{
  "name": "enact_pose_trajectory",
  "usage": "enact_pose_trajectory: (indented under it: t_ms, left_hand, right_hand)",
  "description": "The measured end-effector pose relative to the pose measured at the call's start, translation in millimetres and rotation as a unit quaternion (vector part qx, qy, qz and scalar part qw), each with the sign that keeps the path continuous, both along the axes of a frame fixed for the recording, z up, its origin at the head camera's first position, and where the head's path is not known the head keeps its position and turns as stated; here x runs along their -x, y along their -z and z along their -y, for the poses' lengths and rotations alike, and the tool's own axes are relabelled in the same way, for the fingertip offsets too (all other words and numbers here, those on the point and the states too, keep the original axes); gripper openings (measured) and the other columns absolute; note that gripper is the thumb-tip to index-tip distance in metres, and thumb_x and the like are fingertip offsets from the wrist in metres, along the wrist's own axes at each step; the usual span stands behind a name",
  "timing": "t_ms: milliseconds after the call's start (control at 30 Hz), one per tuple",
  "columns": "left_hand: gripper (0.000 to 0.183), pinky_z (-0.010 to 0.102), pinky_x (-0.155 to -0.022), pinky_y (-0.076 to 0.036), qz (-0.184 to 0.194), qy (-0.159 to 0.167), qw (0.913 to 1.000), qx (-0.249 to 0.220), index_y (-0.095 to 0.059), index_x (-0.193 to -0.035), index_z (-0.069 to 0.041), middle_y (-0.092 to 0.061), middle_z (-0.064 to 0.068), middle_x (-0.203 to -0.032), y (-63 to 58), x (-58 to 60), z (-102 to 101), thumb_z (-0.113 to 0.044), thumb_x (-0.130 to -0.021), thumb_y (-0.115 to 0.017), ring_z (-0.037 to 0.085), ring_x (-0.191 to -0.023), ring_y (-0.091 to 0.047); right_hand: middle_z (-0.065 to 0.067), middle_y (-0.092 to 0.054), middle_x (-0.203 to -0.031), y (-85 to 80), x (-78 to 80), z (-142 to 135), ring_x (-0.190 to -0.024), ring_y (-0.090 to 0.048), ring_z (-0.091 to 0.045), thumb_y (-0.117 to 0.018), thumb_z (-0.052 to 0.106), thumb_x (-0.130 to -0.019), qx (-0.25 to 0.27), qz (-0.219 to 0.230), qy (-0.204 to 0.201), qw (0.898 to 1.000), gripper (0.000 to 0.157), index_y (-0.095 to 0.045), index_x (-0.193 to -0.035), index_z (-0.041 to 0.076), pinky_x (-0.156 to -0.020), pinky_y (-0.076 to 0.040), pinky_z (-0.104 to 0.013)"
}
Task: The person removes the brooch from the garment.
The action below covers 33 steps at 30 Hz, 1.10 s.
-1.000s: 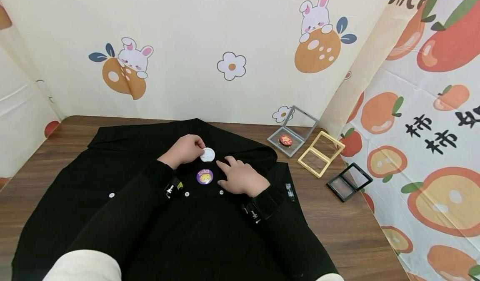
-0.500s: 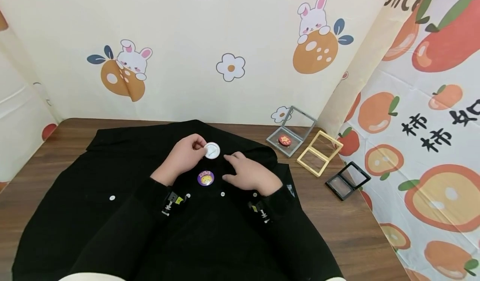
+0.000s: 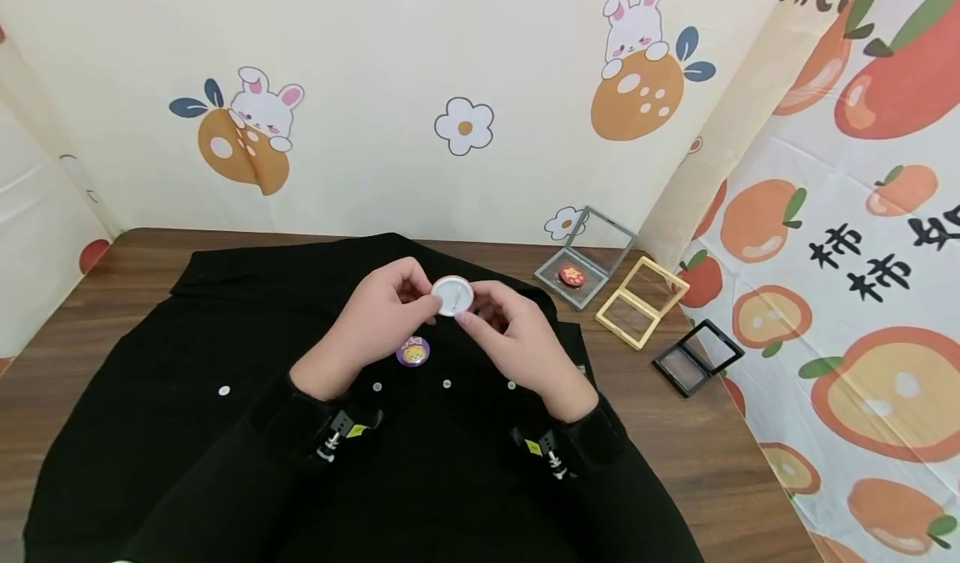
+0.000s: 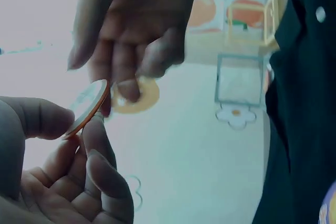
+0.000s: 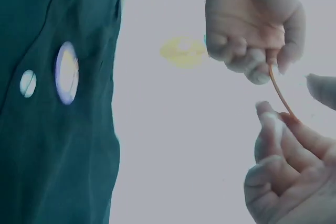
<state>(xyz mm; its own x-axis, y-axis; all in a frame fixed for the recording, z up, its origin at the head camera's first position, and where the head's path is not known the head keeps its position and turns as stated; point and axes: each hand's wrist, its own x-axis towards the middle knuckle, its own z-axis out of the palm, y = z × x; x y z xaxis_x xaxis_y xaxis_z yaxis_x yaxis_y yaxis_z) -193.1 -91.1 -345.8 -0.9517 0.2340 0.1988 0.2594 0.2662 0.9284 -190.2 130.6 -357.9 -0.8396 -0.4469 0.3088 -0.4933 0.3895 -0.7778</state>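
Note:
A round pin badge (image 3: 452, 296) is held above a black shirt (image 3: 150, 363), its white back facing up in the head view. My left hand (image 3: 378, 317) pinches its left edge between thumb and fingers. Seen from the left wrist, the badge (image 4: 88, 106) stands tilted and shows an orange rim. Fingers of my right hand (image 3: 521, 342) reach the opposite edge from behind, while the right thumb stays apart from it in both wrist views. A purple badge (image 3: 413, 352) with a yellow figure lies on the shirt below the hands.
At the right of the wooden table (image 3: 667, 463) stand three opened small cases: a grey one (image 3: 573, 271) with a red badge inside, a yellow one (image 3: 639, 303) and a black one (image 3: 690, 363). White buttons (image 3: 224, 390) dot the shirt. Printed cloth walls border the table.
The left hand has carried the white-backed badge rightward and slightly up from near the shirt collar. The right hand has turned and come up to the badge's right edge.

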Motion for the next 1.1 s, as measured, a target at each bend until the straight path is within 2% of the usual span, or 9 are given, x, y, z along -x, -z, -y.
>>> enact_pose_trajectory:
  t_ms: [133, 267, 400, 500, 600, 767, 900, 1100]
  left_hand:
    - [0.008, 0.032, -0.061, -0.054, -0.014, 0.017, 0.9996, -0.016, -0.062, -0.087, -0.008, -0.070, 0.007, -0.078, -6.9, -10.0, -7.2, -0.006, -0.094, -0.066, 0.023, -0.073, -0.068]
    - [0.009, 0.033, -0.063, -0.054, -0.027, 0.019, 0.9993, -0.018, -0.062, -0.085, -0.009, -0.069, 0.005, -0.077, -8.7, -15.0, -10.5, -0.006, -0.093, -0.066, 0.023, -0.071, -0.066]
    - [0.013, 0.032, -0.057, -0.051, -0.037, 0.026, 0.9989, -0.012, -0.062, -0.082, -0.011, -0.065, 0.005, -0.074, -7.6, -17.7, -10.1, -0.007, -0.094, -0.066, 0.024, -0.063, -0.061]
    - [0.016, 0.031, -0.051, -0.048, -0.052, 0.057, 0.9970, -0.008, -0.062, -0.080, -0.012, -0.060, 0.006, -0.068, -6.4, -18.4, -8.4, -0.007, -0.095, -0.067, 0.024, -0.054, -0.058]
    - [0.019, 0.030, -0.047, -0.046, -0.084, 0.095, 0.9918, -0.008, -0.062, -0.079, -0.014, -0.056, 0.003, -0.065, -6.7, -18.0, -6.5, -0.006, -0.095, -0.068, 0.023, -0.048, -0.056]
    - [0.017, 0.031, -0.053, -0.048, -0.159, 0.138, 0.9776, -0.008, -0.066, -0.084, -0.016, -0.058, -0.004, -0.071, -9.2, -18.7, -5.6, -0.006, -0.097, -0.069, 0.016, -0.056, -0.056]
    - [0.013, 0.031, -0.060, -0.049, -0.197, 0.132, 0.9714, -0.008, -0.070, -0.090, -0.015, -0.060, -0.007, -0.077, -9.7, -21.4, -7.7, -0.004, -0.096, -0.068, 0.015, -0.067, -0.056]
    - [0.014, 0.030, -0.058, -0.049, -0.225, 0.106, 0.9685, -0.014, -0.071, -0.090, -0.014, -0.061, -0.008, -0.077, -10.4, -26.0, -11.8, -0.001, -0.095, -0.068, 0.014, -0.065, -0.056]
  right_hand:
    - [0.001, -0.070, -0.093, -3.4, -5.8, 0.0, -0.072, -0.058, -0.018, -0.066, 0.017, -0.103, 0.062, -0.012, 0.014, 0.998, 0.023, -0.068, -0.124, 0.009, -0.062, -0.047, -0.030]
    - [0.002, -0.069, -0.089, -4.5, -7.7, -0.8, -0.069, -0.055, -0.019, -0.068, 0.015, -0.101, 0.078, -0.019, 0.009, 0.997, 0.020, -0.069, -0.121, 0.009, -0.060, -0.046, -0.032]
    - [0.001, -0.066, -0.087, -5.8, -9.3, -1.9, -0.068, -0.053, -0.020, -0.069, 0.013, -0.100, 0.084, -0.023, -0.007, 0.996, 0.018, -0.070, -0.118, 0.009, -0.059, -0.045, -0.033]
    - [0.001, -0.066, -0.087, -7.5, -11.6, -3.7, -0.068, -0.053, -0.020, -0.070, 0.010, -0.100, 0.088, -0.026, -0.022, 0.996, 0.017, -0.071, -0.116, 0.008, -0.059, -0.044, -0.031]
    - [0.000, -0.066, -0.089, -10.5, -13.4, -6.0, -0.071, -0.054, -0.020, -0.069, 0.006, -0.099, 0.098, -0.033, -0.041, 0.994, 0.016, -0.071, -0.115, 0.007, -0.061, -0.045, -0.030]
    - [-0.004, -0.069, -0.096, -15.7, -15.1, -9.6, -0.079, -0.059, -0.020, -0.068, 0.007, -0.100, 0.129, -0.048, -0.078, 0.987, 0.013, -0.070, -0.112, 0.003, -0.071, -0.052, -0.031]
    - [-0.007, -0.068, -0.094, -16.3, -15.9, -11.1, -0.079, -0.060, -0.020, -0.069, 0.015, -0.101, 0.152, -0.059, -0.097, 0.982, 0.018, -0.068, -0.110, -0.001, -0.072, -0.053, -0.033]
    - [-0.007, -0.067, -0.091, -14.9, -16.7, -10.2, -0.077, -0.059, -0.018, -0.068, 0.024, -0.103, 0.174, -0.059, -0.100, 0.978, 0.027, -0.066, -0.110, -0.002, -0.068, -0.052, -0.033]
